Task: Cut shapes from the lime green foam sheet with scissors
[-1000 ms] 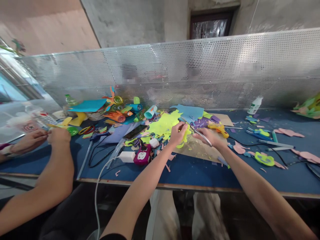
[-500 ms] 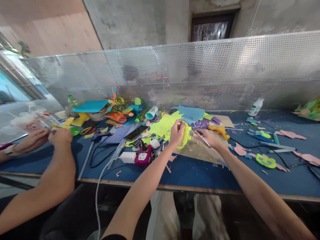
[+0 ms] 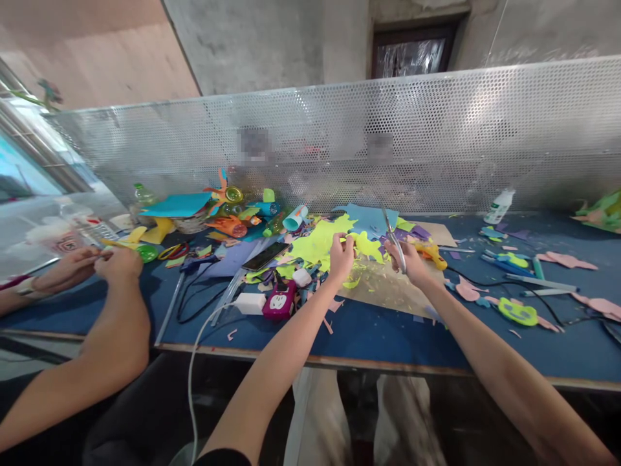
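Note:
My left hand (image 3: 342, 254) pinches a small yellow-green foam or paper cutout (image 3: 367, 246) with a wavy outline. To its right, my right hand (image 3: 407, 259) is closed around a pair of metal scissors (image 3: 396, 244), whose blades point up and away from me, apart from the cutout. A curved yellow-green offcut (image 3: 353, 283) lies below on the brown cardboard (image 3: 388, 294). Behind my left hand spreads a larger jagged yellow-green sheet (image 3: 315, 243), and beyond it is a blue sheet (image 3: 371, 219).
A yellow-orange glue gun (image 3: 429, 254) lies close beside my right hand. Left of my hands are a magenta power adapter (image 3: 280, 301), a white plug (image 3: 250, 303) and a phone (image 3: 264, 256). A co-worker's hands (image 3: 119, 262) are at the far left. A white bottle (image 3: 499, 206) stands back right.
The scissors have come away from the cutout and now point upward. A curved strip that was by the cutout now lies on the cardboard. My left hand still holds the cutout.

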`<state>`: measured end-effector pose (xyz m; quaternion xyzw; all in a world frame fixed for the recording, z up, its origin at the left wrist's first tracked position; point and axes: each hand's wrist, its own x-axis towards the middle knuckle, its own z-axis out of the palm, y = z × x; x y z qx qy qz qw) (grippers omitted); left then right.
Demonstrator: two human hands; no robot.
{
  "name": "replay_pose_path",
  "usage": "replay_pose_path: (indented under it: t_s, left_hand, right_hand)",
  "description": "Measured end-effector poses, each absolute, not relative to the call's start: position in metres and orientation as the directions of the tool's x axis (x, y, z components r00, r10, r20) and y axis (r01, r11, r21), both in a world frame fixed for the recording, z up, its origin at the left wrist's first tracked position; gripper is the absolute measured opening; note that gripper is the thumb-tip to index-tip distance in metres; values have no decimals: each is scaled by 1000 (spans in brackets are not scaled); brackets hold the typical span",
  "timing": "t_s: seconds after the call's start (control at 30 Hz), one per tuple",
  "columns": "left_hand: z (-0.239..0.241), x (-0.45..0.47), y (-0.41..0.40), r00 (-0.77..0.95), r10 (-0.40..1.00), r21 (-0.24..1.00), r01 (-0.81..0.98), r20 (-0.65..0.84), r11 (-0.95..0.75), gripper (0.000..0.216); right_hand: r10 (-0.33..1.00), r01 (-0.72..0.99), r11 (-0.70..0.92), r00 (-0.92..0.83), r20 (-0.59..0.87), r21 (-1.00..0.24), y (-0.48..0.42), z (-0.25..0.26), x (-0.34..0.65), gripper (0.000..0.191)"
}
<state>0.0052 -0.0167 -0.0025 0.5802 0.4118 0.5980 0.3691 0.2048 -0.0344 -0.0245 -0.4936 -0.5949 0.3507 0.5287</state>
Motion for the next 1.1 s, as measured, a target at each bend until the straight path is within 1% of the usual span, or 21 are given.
replay_pose_path:
  t_s: [0.07,0.13,0.3,0.43,0.5,0.57,0.67,0.8,0.93,1.0,1.1]
  left_hand:
    - [-5,7,-15,-58,926,927,24,374,-373,22]
    - [-6,8,-16,-52,934,935,12,354,-353,22]
    - [-1,11,-23,17,947,947,-27,320,-319,23]
    - [6,12,-29,81,923,922,-123,377,-366,26]
    - [8,11,-30,111,910,912,-145,399,-382,32]
    - [7,11,-30,160,904,917,-118,397,-381,35]
    - [5,11,-31,216,898,920,-9,384,-391,36]
    - [7,10,-35,255,890,901,118,378,-417,47]
    - [9,10,-36,294,886,912,92,359,-400,51]
    - [7,11,-33,278,895,919,83,349,-384,51]
    - [1,10,-25,191,926,927,127,327,-353,54]
  right_hand:
    - [961,81,256,82,262,-963,-34,-24,203,42]
    - [959,7,263,110,262,-965,-33,-23,201,42]
    - [936,-35,325,155,317,-945,-31,-25,197,43]
    - [919,-85,354,218,330,-931,-29,-26,200,43]
    - [903,-93,374,262,340,-923,-28,-26,201,45]
    - [891,-78,388,285,352,-919,-29,-24,202,46]
    - [896,-46,386,256,363,-921,-33,-19,200,47]
    - [901,-33,401,194,387,-916,-40,-12,195,44]
    - [903,-27,393,202,380,-919,-43,-10,192,43]
    - [905,-22,389,198,377,-921,-42,-11,192,40]
    - [893,-13,406,219,393,-914,-40,-13,194,38]
